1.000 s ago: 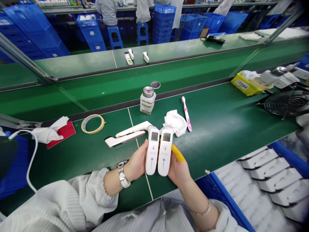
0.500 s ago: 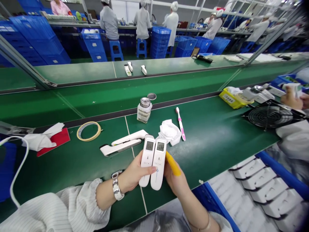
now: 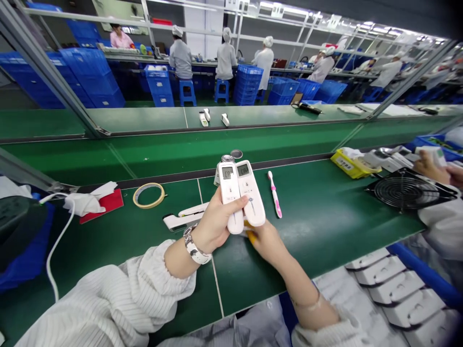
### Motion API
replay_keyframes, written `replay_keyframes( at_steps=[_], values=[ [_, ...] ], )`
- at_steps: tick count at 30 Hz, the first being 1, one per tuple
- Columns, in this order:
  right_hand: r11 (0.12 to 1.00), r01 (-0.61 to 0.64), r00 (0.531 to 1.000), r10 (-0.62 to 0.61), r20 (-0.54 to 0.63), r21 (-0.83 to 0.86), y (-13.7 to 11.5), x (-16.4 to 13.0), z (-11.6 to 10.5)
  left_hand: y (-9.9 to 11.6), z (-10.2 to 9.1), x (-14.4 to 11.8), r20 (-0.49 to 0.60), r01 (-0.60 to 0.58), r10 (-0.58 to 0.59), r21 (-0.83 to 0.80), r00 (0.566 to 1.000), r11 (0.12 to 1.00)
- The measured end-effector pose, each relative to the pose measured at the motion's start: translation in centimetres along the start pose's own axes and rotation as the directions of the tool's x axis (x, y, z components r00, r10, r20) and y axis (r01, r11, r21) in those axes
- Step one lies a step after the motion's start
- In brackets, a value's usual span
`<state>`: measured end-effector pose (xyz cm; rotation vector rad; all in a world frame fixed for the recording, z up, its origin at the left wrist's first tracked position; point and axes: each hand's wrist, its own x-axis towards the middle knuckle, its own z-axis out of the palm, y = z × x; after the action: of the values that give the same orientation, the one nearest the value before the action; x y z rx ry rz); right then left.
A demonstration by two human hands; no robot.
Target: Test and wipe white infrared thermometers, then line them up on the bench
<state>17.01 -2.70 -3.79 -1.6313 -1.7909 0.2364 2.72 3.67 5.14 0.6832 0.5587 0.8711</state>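
My left hand (image 3: 217, 217) is closed around two white forehead thermometers side by side, its thumb across their fronts. The left thermometer (image 3: 231, 197) stands nearly upright; the right thermometer (image 3: 253, 202) leans outward. Both have lit displays. Just below and behind them is my right hand (image 3: 267, 243), yellow covering on a finger, its fingertips mostly hidden. A bit of white wipe (image 3: 246, 231) shows at those fingers. Two more white thermometers (image 3: 181, 220) lie left of my left hand. Behind the held pair, a pump bottle (image 3: 227, 158) with a raised metal lid is mostly covered.
A pink-and-white toothbrush (image 3: 275, 195) lies to the right, a tape roll (image 3: 149, 195) to the left. Beyond are a red pad (image 3: 103, 206), a yellow bin (image 3: 352, 164) and a black fan guard (image 3: 401, 189). A co-worker's hands (image 3: 430, 166) hold a white device at far right.
Both thermometers have risen and now cover the bottle; the right one has tilted. My right hand has slid beneath them. The wipe has gone from its spot on the table. The view has tipped up.
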Motion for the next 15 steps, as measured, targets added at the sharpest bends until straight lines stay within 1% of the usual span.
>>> replay_keyframes(
  at_steps=[1, 2, 3, 5, 7, 8, 10, 12, 13, 15],
  values=[
    [0.999, 0.034, 0.999, -0.035, 0.023, 0.037, -1.2, -1.0, -0.2, 0.1, -0.1, 0.1, -0.012, -0.009, 0.009, -0.011, 1.000, 1.000],
    [0.993, 0.067, 0.998, -0.068, 0.009, 0.092, -2.4, -1.9, -0.6, 0.2, -0.3, 0.2, -0.022, -0.017, 0.017, -0.019, 1.000, 1.000],
    [0.981, 0.097, 0.995, -0.090, -0.050, 0.166, -3.5, -2.7, -1.1, 0.2, -0.4, 0.2, -0.032, -0.025, 0.024, -0.026, 0.999, 0.999],
    [0.954, 0.157, 0.970, -0.100, -0.223, 0.255, -5.6, -3.6, -1.9, 0.1, -0.5, 0.2, -0.048, -0.030, 0.028, -0.034, 0.998, 0.999],
    [0.948, 0.197, 0.925, -0.096, -0.368, 0.249, -7.1, -3.7, -2.3, 0.0, -0.3, 0.0, -0.054, -0.019, 0.017, -0.036, 0.998, 0.999],
    [0.955, 0.199, 0.911, -0.098, -0.401, 0.218, -7.6, -3.5, -2.2, 0.0, -0.1, -0.1, -0.055, -0.011, 0.009, -0.035, 0.998, 0.999],
    [0.975, 0.184, 0.903, -0.117, -0.413, 0.127, -8.3, -2.9, -1.5, 0.0, 0.2, -0.5, -0.058, 0.003, -0.005, -0.035, 0.998, 0.999],
    [0.985, 0.168, 0.914, -0.143, -0.381, 0.033, -8.4, -2.3, -0.3, 0.1, 0.3, -0.9, -0.070, 0.000, -0.002, -0.033, 0.998, 0.999],
    [0.986, 0.169, 0.918, -0.156, -0.366, 0.003, -8.2, -2.2, 0.2, 0.2, 0.4, -1.0, -0.075, -0.015, 0.013, -0.029, 0.997, 0.999],
    [0.984, 0.175, 0.909, -0.174, -0.378, -0.034, -7.6, -2.2, 0.8, 0.2, 0.4, -1.1, -0.077, -0.057, 0.055, -0.023, 0.995, 0.998]
  ],
)
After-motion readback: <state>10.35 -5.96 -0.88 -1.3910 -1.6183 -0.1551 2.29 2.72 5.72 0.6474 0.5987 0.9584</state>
